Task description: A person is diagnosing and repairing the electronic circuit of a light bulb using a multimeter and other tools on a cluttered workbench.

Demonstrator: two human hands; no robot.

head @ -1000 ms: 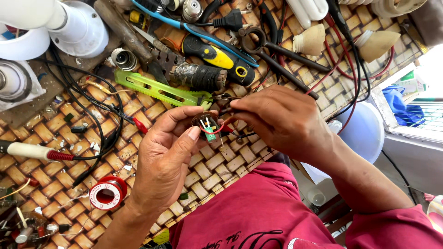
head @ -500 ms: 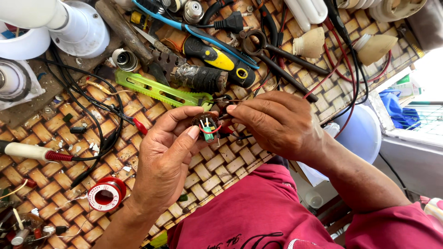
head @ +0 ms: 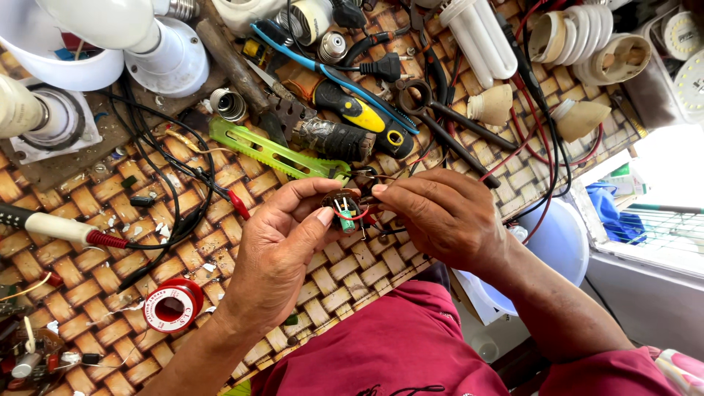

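Observation:
My left hand (head: 282, 249) pinches a small round circuit board (head: 345, 211) with green parts, white leads and a red wire, held above the woven mat (head: 183, 264). My right hand (head: 447, 216) meets it from the right, fingertips on the board's edge and its thin wires. Both hands hover over the mat's front middle. Just beyond them lies a green plastic saw-toothed strip (head: 268, 152).
A red solder spool (head: 171, 306) sits at the front left, a soldering iron (head: 55, 229) at the left edge. Black cables, a yellow-handled screwdriver (head: 359, 114), pliers, lamp bases and white bulbs (head: 110, 26) crowd the back. A pale blue bucket (head: 550, 246) stands below right.
Both hands stay together on the small board; the fingers have shifted slightly and the view has drifted a little.

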